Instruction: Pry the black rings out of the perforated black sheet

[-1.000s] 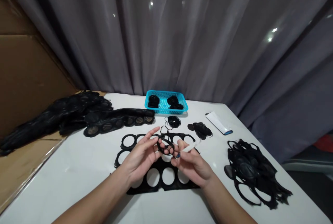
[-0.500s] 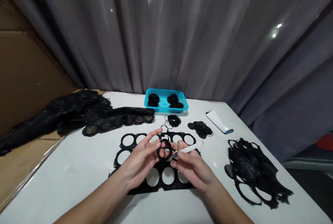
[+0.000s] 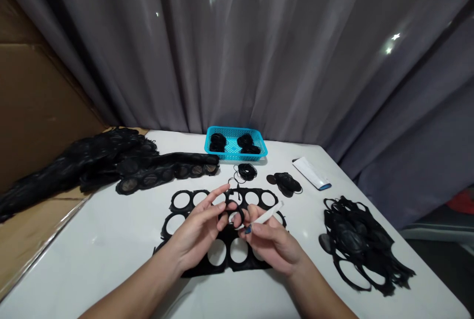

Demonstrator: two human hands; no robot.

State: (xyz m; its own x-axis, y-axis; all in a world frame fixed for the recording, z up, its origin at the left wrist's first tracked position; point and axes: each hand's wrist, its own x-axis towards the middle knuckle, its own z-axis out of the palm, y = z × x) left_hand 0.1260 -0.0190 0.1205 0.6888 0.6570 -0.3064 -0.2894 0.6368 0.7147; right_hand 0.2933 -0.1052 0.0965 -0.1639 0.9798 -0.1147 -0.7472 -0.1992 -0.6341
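**A:** Two hands up over the middle of the desk. Entry: my left hand pinches a small black ring between thumb and fingertips, other fingers spread. Ring held off the surface, above the sheet.

**B:** And the right?

**A:** My right hand is closed around a thin white tool, blue-tipped end pointing at the ring, tip just beside it. I cannot tell if the tip touches.

**B:** Underneath?

**A:** Black punched sheet, flat on the desk, round holes in rows, directly below both hands.

**B:** Farther out?

**A:** Beyond the sheet, a small tangle of thin black loops, then a heap of black discs to its right. Blue basket at the far edge, two dark clumps inside. White tube with a blue end lies right of the basket. Pile of black scrap webbing near the right edge. Stack of uncut black strips at far left, running off onto cardboard. Grey curtain behind.
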